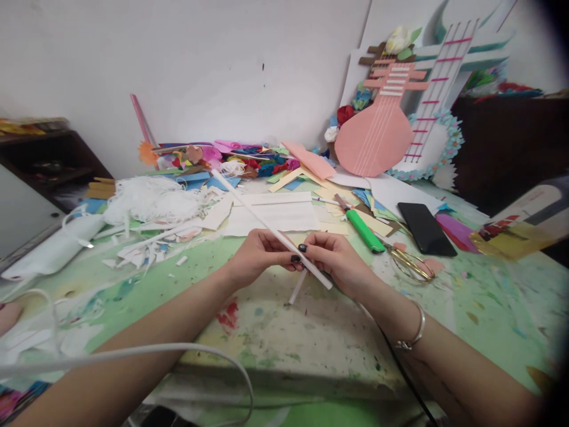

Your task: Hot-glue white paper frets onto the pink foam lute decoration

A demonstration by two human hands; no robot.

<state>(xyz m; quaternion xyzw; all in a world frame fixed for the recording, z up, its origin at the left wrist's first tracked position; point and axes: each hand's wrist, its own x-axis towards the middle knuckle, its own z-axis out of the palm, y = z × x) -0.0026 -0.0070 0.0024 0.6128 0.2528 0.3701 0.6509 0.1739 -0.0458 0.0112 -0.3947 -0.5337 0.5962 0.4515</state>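
left hand (pixel 253 259) and right hand (pixel 338 261) pinch white strip (pixel 252 210) slanting across their fingertips

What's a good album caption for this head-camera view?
Left hand and right hand pinch a long white strip over a stained table, a pink lute-shaped cutout standing behind.

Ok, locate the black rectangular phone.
In the head view, the black rectangular phone lies right of the right hand, between the green-handled cutter and the flat purple piece, just beyond the gold-handled scissors.
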